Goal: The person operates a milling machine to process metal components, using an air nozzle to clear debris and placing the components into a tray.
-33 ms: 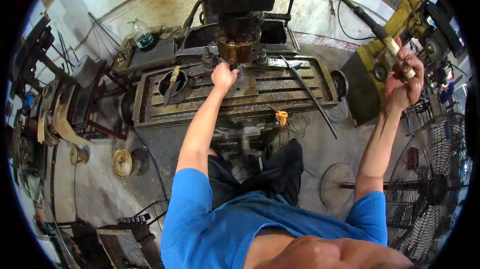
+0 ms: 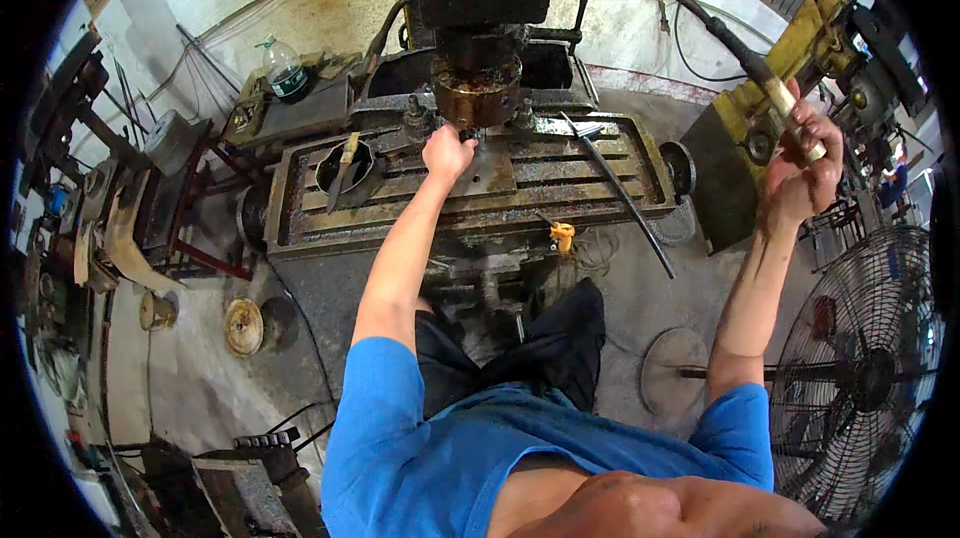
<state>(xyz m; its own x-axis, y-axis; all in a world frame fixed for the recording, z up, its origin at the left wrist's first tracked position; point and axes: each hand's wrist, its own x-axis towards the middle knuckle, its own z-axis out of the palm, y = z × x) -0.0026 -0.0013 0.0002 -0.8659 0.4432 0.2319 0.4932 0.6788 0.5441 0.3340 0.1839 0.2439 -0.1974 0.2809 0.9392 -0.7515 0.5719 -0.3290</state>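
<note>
My left hand [image 2: 447, 152] is closed in a fist just under the round, oily brown metal head [image 2: 477, 91] of the drilling or milling machine. What its fingers hold is hidden. Below it lies the slotted machine table [image 2: 400, 200], sprinkled with metal chips. Out to the right and raised, my right hand [image 2: 803, 170] curls its fingers around the pale handle of a long lever [image 2: 782, 98], which runs up to the machine. On the table's left part, a dark bowl [image 2: 362, 176] holds liquid, with a brush [image 2: 345, 168] laid across it.
A long metal bar [image 2: 630, 200] rests across the table's right end and juts over its front edge. A yellow object [image 2: 562, 235] hangs at the front. A standing fan [image 2: 870, 378] is close to my right arm. A plastic bottle [image 2: 286, 73] stands at the back left.
The lever handle and my right hand have shifted slightly, the hand a little to the left and the handle's end lower. My left hand stays in place.
</note>
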